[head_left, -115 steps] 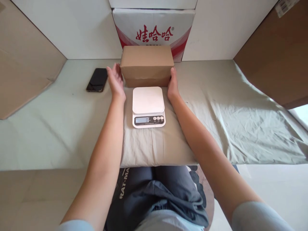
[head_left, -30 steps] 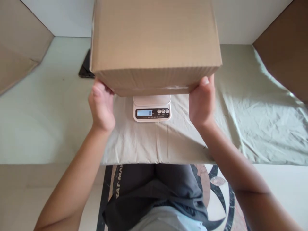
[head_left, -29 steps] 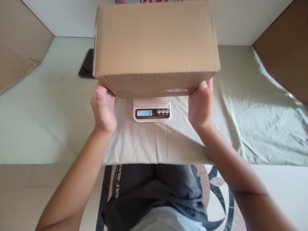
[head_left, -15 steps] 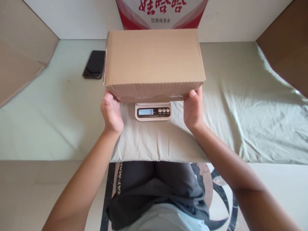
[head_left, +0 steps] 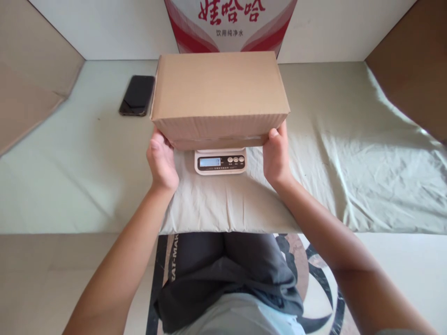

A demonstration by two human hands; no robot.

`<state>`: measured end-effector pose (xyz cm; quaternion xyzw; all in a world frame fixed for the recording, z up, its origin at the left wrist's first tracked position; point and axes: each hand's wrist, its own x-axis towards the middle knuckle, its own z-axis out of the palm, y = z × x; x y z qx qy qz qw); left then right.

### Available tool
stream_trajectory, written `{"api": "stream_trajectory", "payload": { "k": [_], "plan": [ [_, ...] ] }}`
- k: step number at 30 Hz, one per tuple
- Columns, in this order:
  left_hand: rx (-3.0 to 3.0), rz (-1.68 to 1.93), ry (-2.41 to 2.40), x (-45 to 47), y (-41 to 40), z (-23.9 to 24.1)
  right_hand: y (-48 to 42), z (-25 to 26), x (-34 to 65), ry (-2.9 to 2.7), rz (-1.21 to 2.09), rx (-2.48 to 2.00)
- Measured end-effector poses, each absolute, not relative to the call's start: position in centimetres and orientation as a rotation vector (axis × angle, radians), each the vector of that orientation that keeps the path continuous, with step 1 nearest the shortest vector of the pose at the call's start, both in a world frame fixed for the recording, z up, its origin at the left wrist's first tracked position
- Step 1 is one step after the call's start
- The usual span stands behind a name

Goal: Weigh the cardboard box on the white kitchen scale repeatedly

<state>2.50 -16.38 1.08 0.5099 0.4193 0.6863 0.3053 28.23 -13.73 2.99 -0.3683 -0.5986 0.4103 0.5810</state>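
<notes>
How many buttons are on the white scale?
3: left button, middle button and right button, in a row right of the display on the digital scale. The cardboard box could hide more.

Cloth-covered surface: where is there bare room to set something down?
Two patches: wrinkled cloth between the right hand and the right cardboard panel; smoother cloth between the left cardboard panel and the left hand, nearer than the phone. Crowded: the middle, with box, scale and both hands.
</notes>
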Motion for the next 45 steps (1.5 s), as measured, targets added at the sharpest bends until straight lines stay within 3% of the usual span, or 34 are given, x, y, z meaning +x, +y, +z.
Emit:
{"api": "stream_trajectory", "payload": {
  "k": [18,25,30,45],
  "plan": [
    [1.291,1.907,1.082,0.7,-15.8,1.3,-12.5,2.5,30.2,-1.251,0.849,-0.892],
    [1.181,1.891,1.151,-1.1,-14.2,0.5,-9.2,-1.4,31.8,-1.089,0.891,-0.713],
    [1.169,1.858,1.242,-2.7,-12.4,-0.8,-7.7,-3.2,31.8,-1.038,0.903,-0.876],
    [0.89,1.815,1.181,-2.4,-12.1,0.2,-10.1,1.1,30.3,-0.897,0.988,-1.038]
  ]
}}
